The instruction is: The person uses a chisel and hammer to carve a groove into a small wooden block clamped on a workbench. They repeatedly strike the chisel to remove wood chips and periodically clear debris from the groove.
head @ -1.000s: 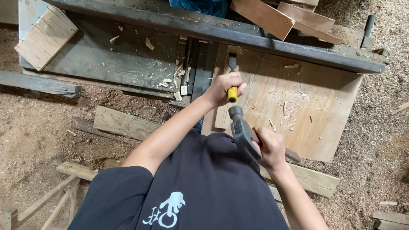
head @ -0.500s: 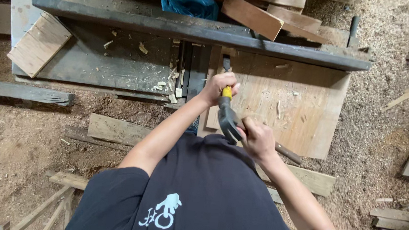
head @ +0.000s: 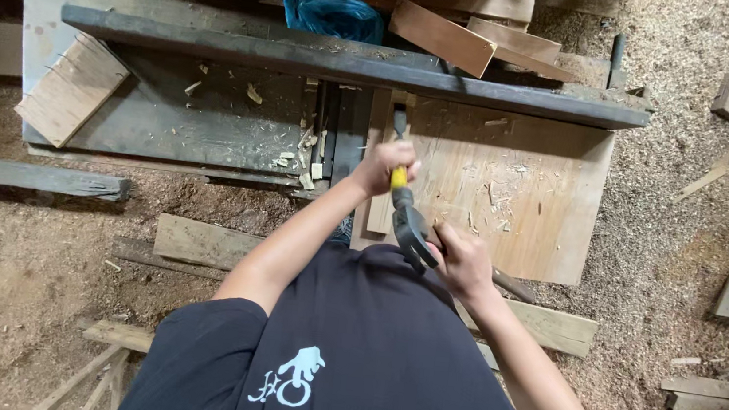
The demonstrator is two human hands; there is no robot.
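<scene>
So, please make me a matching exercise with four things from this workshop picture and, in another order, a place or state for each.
Things:
1. chisel
2. hammer
3. blue bag
4. pale wood block

Places or states:
a. lies at the far edge of the bench, crumpled
b. gripped by the right hand
c. lies tilted on the left part of the bench
d. held by the left hand, with a yellow handle

Pairs: 1-d, 2-b, 3-a, 4-c

Left hand (head: 391,165) closes around a yellow-handled chisel (head: 398,150) set on a narrow strip (head: 379,166); right hand (head: 459,260) holds a hammer (head: 411,227) just behind it, above a plywood sheet (head: 525,203).
</scene>
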